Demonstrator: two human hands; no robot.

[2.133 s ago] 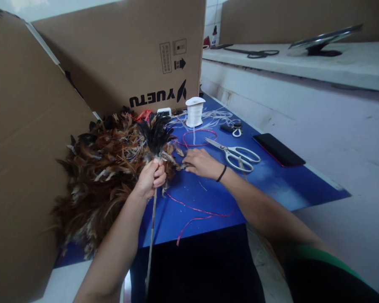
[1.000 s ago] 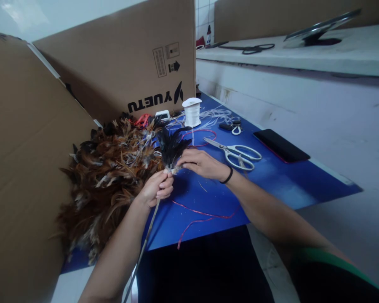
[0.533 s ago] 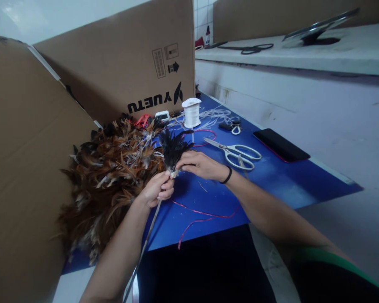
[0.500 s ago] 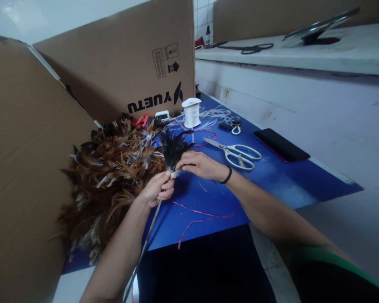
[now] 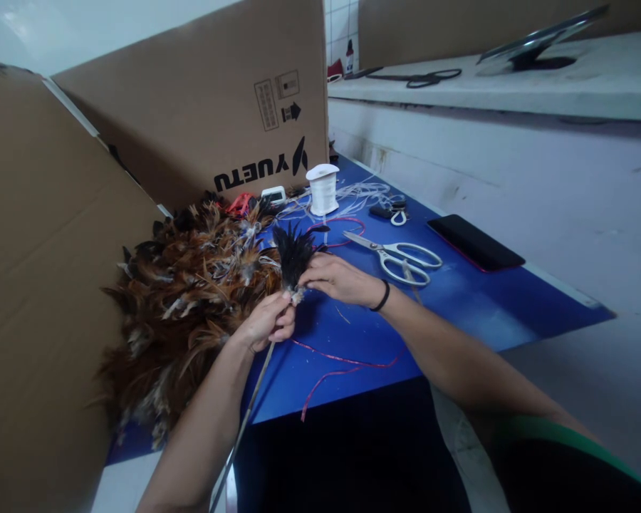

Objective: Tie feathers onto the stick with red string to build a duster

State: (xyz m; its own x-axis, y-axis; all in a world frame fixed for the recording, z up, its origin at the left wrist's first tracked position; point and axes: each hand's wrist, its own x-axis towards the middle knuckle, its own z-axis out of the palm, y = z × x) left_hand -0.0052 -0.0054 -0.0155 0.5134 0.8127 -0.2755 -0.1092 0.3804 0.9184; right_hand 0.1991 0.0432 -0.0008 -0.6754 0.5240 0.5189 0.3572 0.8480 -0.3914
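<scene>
Black, fluffy feathers (image 5: 293, 253) stand in a bunch at the top of a long, thin, brown stick (image 5: 250, 417), over the flat blue worktop (image 5: 475, 313). The left hand (image 5: 270, 320) has its fingers wrapped tight around the stick. The right hand (image 5: 337, 278) pinches the pale, fuzzy bottom of the bunch with its fingers. A pile of brown feathers (image 5: 192, 288) sits on the left, silver scissors with pale handles (image 5: 383, 251) on the right.

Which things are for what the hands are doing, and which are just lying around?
For the job, it seems:
thin stick, in the left hand
black feathers, right hand at their base
perhaps the brown feathers, white spool and pale-handled scissors

Probably just lying around:
phone
small bottle
</scene>
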